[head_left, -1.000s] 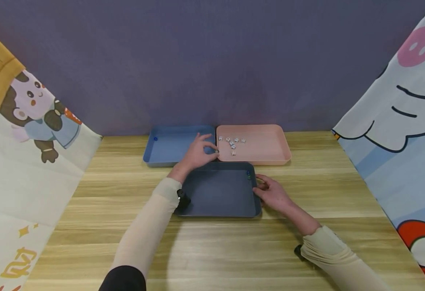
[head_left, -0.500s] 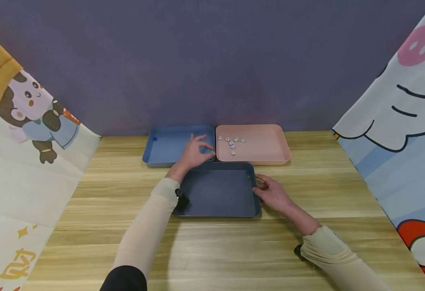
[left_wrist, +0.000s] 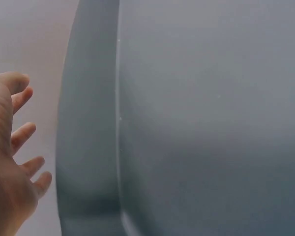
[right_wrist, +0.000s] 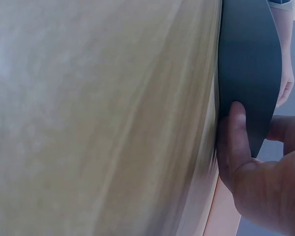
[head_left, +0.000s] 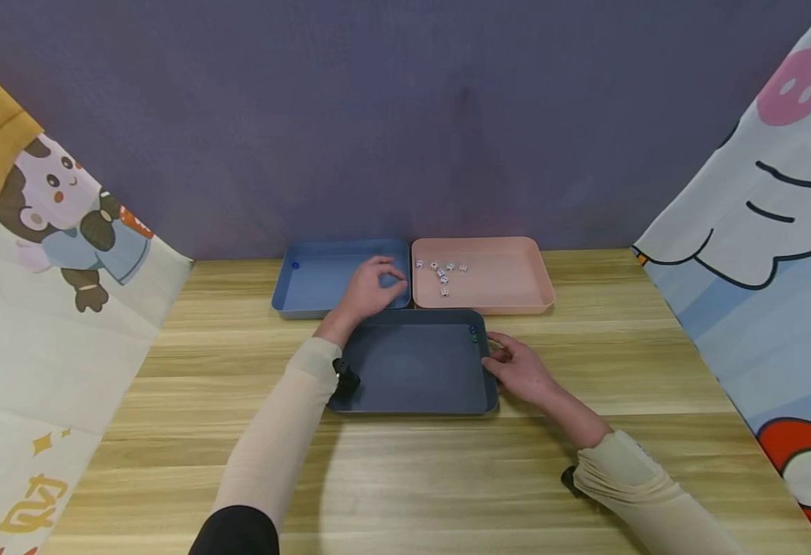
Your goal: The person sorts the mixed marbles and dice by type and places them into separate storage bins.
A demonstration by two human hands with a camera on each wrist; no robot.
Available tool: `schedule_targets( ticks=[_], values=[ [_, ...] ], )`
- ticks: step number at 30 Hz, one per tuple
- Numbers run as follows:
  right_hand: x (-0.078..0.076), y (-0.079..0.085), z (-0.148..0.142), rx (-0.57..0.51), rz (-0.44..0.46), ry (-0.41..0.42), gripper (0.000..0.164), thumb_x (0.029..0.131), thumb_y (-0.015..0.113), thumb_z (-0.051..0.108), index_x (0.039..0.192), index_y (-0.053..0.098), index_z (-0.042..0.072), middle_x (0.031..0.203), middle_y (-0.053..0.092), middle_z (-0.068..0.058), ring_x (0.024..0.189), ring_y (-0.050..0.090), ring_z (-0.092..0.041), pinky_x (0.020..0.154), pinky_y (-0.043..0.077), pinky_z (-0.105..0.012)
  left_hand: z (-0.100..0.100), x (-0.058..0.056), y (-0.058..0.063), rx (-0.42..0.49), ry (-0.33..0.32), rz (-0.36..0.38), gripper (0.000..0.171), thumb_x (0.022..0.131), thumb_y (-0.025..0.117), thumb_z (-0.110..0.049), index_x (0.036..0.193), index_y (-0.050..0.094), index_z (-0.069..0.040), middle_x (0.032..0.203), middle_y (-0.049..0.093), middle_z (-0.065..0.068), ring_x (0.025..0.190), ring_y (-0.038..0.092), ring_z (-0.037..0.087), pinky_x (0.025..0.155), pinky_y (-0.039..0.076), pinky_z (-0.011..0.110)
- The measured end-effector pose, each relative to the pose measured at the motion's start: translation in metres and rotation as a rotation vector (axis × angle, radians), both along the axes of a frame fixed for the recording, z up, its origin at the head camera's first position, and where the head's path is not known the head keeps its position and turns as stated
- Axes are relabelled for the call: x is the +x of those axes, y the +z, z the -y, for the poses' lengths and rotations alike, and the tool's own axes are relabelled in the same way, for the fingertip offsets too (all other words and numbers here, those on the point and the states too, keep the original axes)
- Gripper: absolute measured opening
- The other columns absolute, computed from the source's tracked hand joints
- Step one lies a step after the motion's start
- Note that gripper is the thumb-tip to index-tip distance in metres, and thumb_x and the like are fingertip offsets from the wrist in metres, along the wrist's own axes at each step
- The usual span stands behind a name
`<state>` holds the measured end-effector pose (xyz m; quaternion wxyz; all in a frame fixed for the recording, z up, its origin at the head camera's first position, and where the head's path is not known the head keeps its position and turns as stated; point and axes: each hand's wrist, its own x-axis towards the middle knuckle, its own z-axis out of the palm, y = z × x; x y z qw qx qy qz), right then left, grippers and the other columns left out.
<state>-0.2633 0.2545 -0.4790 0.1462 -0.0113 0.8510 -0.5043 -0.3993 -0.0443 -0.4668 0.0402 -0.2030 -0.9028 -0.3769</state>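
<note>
In the head view my left hand (head_left: 371, 289) hovers over the right part of the blue tray (head_left: 282, 293), thumb and index tips brought together. In the left wrist view the other fingers (left_wrist: 23, 135) are spread and loosely bent. I cannot tell whether something small sits between the tips. My right hand (head_left: 522, 371) holds the right wall of the dark grey tray (head_left: 412, 406); the right wrist view shows fingers on its outer wall and the thumb across the rim. Two small balls, one blue (head_left: 472, 329) and one green (head_left: 475, 338), lie in its far right corner.
Behind the dark tray, right of the blue one, stands a pink tray (head_left: 509, 277) with several white dice (head_left: 443, 279). One small blue ball (head_left: 295, 265) lies in the blue tray's far left. The trays rest on a wooden table (head_left: 447, 486) before a dark backdrop (head_left: 405, 116).
My left hand has moved slightly left, from the pink tray's edge to over the blue tray. The small greenish thing seen at its fingertips no longer shows. My right hand has stayed put.
</note>
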Motion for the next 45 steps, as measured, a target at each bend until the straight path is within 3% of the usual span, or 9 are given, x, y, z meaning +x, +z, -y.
schedule_targets(
  ticks=[6,10,15,25,32,39,45],
  values=[
    [0.0,0.0,0.0,0.007,0.007,-0.004,0.057,0.096,0.061,0.013,0.148,0.038,0.002,0.11,0.062,-0.021,0.084,0.065,-0.024,0.061,0.056,-0.035,-0.011,0.005,0.011,-0.048,-0.026,0.0,0.019,0.095,0.065,-0.028,0.106,0.073,-0.014,0.128,0.055,0.004,0.119,0.051,0.026,0.095,0.043,0.044],
    [0.001,0.0,0.0,0.009,0.009,-0.006,0.057,0.096,0.06,0.013,0.148,0.038,0.002,0.112,0.062,-0.023,0.086,0.065,-0.025,0.061,0.056,-0.035,-0.022,0.012,0.02,-0.138,-0.067,-0.011,0.019,0.095,0.063,-0.032,0.106,0.073,-0.019,0.11,0.059,-0.005,0.096,0.058,0.019,0.08,0.048,0.036],
    [0.001,0.001,0.0,0.003,0.008,-0.005,0.057,0.096,0.06,0.013,0.148,0.038,0.002,0.114,0.062,-0.025,0.087,0.066,-0.027,0.061,0.056,-0.035,-0.036,0.021,0.03,-0.227,-0.158,-0.051,0.018,0.095,0.062,-0.029,0.102,0.074,-0.019,0.093,0.064,-0.009,0.072,0.057,0.006,0.065,0.048,0.03],
    [0.0,0.002,0.001,0.016,0.012,-0.005,0.057,0.097,0.06,0.014,0.148,0.038,0.003,0.112,0.063,-0.023,0.084,0.066,-0.025,0.061,0.056,-0.036,-0.072,0.031,0.03,-0.438,-0.307,-0.113,0.014,0.096,0.062,-0.029,0.101,0.074,-0.024,0.086,0.065,-0.011,0.07,0.057,0.001,0.064,0.05,0.026],
    [-0.001,0.003,0.001,0.013,0.026,-0.01,0.057,0.097,0.06,0.014,0.148,0.038,0.005,0.109,0.063,-0.021,0.079,0.066,-0.022,0.061,0.056,-0.035,-0.094,0.037,0.028,-0.499,-0.385,-0.132,0.015,0.095,0.063,-0.024,0.104,0.075,-0.021,0.09,0.069,-0.01,0.071,0.058,0.001,0.069,0.05,0.023],
    [0.0,0.003,0.001,0.003,0.035,-0.015,0.057,0.097,0.06,0.014,0.148,0.038,0.006,0.108,0.063,-0.019,0.077,0.065,-0.022,0.061,0.056,-0.036,-0.111,0.04,0.016,-0.623,-0.404,-0.118,0.023,0.095,0.062,-0.026,0.115,0.073,-0.024,0.104,0.07,-0.009,0.081,0.063,0.007,0.07,0.052,0.029],
    [0.0,0.002,0.0,0.024,0.02,-0.005,0.056,0.097,0.059,0.015,0.148,0.039,0.004,0.108,0.063,-0.019,0.077,0.065,-0.021,0.061,0.055,-0.036,-0.117,0.041,0.009,-0.7,-0.392,-0.066,0.031,0.095,0.061,-0.028,0.125,0.068,-0.028,0.11,0.069,-0.008,0.078,0.06,0.008,0.065,0.05,0.03]
  ],
)
